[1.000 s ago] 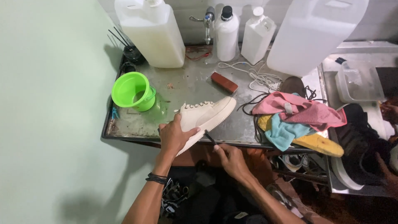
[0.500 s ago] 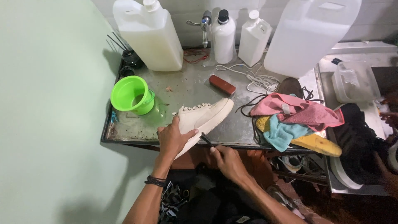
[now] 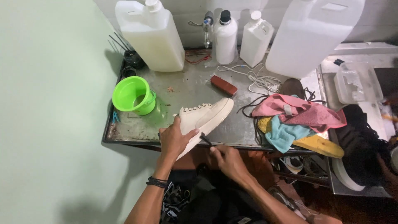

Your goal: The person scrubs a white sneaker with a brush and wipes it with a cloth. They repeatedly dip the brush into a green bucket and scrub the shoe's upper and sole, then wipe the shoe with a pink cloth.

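Step in hand, as judged: cleaning the sole edge of a cream sneaker (image 3: pixel 205 118) with a small dark brush (image 3: pixel 205 139).

The left hand (image 3: pixel 174 139) is clamped around the heel end of the sneaker, thumb on the upper, holding it tilted with the heel off the front edge of the metal counter (image 3: pixel 186 87) and the toe resting on the counter surface. The right hand (image 3: pixel 228 159) is closed on the brush handle just below and to the right of the sneaker's heel — the brush tip meets the sidewall of the sole near the left thumb. The two hands are near each other but not touching.

The next stroke appears to call for a firm hold on the heel while the brush runs along the sole edge toward the toe; this is a judgement only.

Beyond the sneaker's toe lies a reddish-brown block brush (image 3: pixel 224 85). To the sneaker's left stands a green cup (image 3: pixel 133 96); to its right, a heap of pink and teal cloths (image 3: pixel 298 114). Behind it — against the wall — stand white jugs (image 3: pixel 151 35).
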